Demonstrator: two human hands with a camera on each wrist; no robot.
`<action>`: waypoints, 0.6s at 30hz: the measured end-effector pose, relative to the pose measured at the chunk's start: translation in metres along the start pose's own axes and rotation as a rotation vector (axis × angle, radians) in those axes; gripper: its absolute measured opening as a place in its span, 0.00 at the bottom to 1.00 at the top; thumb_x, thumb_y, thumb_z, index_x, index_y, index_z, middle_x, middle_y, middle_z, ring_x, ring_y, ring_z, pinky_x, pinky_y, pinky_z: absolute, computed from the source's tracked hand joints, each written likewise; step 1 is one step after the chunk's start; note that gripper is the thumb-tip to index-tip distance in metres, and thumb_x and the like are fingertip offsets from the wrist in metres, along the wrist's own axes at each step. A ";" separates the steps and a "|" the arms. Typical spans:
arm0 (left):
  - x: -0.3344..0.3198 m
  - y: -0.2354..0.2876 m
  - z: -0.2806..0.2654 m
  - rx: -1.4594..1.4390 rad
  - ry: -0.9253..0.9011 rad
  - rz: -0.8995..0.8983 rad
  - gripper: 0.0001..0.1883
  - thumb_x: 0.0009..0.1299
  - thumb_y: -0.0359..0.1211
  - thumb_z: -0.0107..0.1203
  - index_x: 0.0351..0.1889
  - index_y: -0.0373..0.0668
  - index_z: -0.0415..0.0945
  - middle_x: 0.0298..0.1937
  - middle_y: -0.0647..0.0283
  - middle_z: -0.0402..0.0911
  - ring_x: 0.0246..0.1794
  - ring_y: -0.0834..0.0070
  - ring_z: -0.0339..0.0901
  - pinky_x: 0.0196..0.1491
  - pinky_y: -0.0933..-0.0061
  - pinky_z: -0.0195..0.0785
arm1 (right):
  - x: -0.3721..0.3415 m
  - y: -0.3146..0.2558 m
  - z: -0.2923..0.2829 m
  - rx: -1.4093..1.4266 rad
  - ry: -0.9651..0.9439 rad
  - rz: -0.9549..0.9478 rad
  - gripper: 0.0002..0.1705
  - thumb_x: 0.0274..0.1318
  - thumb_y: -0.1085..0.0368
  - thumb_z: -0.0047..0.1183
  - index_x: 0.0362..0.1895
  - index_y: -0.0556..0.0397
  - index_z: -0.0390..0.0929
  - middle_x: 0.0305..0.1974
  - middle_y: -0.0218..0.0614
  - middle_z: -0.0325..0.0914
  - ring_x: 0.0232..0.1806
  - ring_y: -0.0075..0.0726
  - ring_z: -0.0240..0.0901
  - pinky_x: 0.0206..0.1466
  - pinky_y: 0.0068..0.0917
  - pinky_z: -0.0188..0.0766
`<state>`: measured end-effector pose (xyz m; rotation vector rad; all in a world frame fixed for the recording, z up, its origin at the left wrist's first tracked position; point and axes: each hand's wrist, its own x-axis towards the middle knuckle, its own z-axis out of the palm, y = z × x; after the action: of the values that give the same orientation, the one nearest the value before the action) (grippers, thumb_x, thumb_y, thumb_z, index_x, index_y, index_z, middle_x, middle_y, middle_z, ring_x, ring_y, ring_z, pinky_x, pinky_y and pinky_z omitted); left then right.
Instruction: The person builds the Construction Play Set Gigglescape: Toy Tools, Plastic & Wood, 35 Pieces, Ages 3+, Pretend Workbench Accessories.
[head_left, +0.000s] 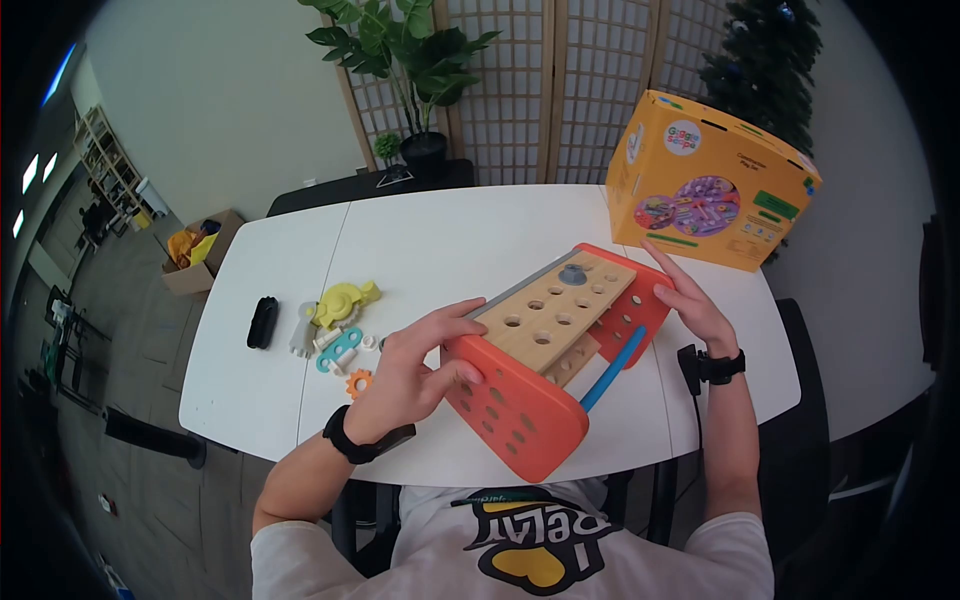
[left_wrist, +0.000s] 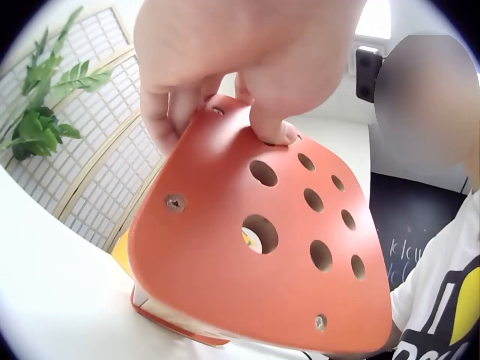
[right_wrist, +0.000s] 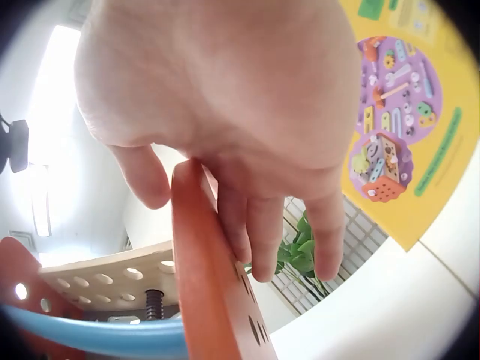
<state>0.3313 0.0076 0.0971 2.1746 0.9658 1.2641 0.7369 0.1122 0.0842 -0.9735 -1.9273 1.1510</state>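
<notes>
A wooden toy workbench (head_left: pixel 545 345) with red end panels is held tilted over the front of the table. My left hand (head_left: pixel 415 365) grips the top of the nearer red panel (left_wrist: pixel 202 247), thumb on its outer face near the round holes and fingers over the edge. At the far end my right hand (head_left: pixel 700 318) straddles the other red panel (right_wrist: pixel 202 262), thumb on the inside and longer fingers along the outside. A grey screw (head_left: pixel 572 274) stands in the holed wooden top. The blue bar (head_left: pixel 612 370) runs between the panels.
Left on the white table (head_left: pixel 400 230) lie a yellow toy piece (head_left: pixel 342 300), a teal strip (head_left: pixel 340 350), an orange gear (head_left: pixel 359 383) and a black case (head_left: pixel 262 322). A large yellow box (head_left: pixel 715 180) stands at the back right, close behind my right hand.
</notes>
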 end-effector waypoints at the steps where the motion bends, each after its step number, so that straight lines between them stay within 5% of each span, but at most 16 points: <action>1: -0.003 -0.004 0.000 -0.060 0.011 -0.057 0.22 0.64 0.38 0.71 0.53 0.40 0.79 0.68 0.48 0.77 0.47 0.62 0.85 0.52 0.65 0.78 | 0.002 0.002 0.000 0.022 -0.007 -0.003 0.43 0.72 0.55 0.49 0.82 0.56 0.47 0.81 0.45 0.49 0.82 0.40 0.45 0.82 0.36 0.39; 9: -0.012 -0.027 0.003 -0.474 0.205 -0.325 0.24 0.73 0.39 0.66 0.59 0.36 0.72 0.65 0.50 0.79 0.51 0.72 0.82 0.55 0.69 0.76 | 0.012 0.002 0.011 0.212 -0.096 0.096 0.41 0.74 0.61 0.49 0.83 0.52 0.46 0.78 0.41 0.56 0.78 0.38 0.55 0.79 0.37 0.50; 15: -0.026 -0.042 -0.001 -0.450 0.236 -0.506 0.18 0.74 0.35 0.64 0.56 0.34 0.74 0.58 0.53 0.84 0.53 0.73 0.83 0.52 0.71 0.79 | 0.026 0.003 0.017 -0.069 0.040 0.180 0.29 0.76 0.67 0.44 0.77 0.56 0.59 0.63 0.42 0.77 0.64 0.35 0.73 0.67 0.33 0.67; 18: -0.035 -0.033 0.002 -0.131 0.122 -0.555 0.16 0.73 0.34 0.65 0.51 0.33 0.76 0.52 0.53 0.87 0.49 0.73 0.84 0.47 0.71 0.81 | 0.045 0.006 0.021 -0.089 0.117 0.091 0.24 0.76 0.69 0.43 0.73 0.57 0.66 0.57 0.44 0.81 0.59 0.34 0.76 0.64 0.32 0.69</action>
<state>0.3098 0.0030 0.0542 1.5832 1.3711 1.1499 0.6987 0.1444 0.0785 -1.1613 -1.8708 1.0413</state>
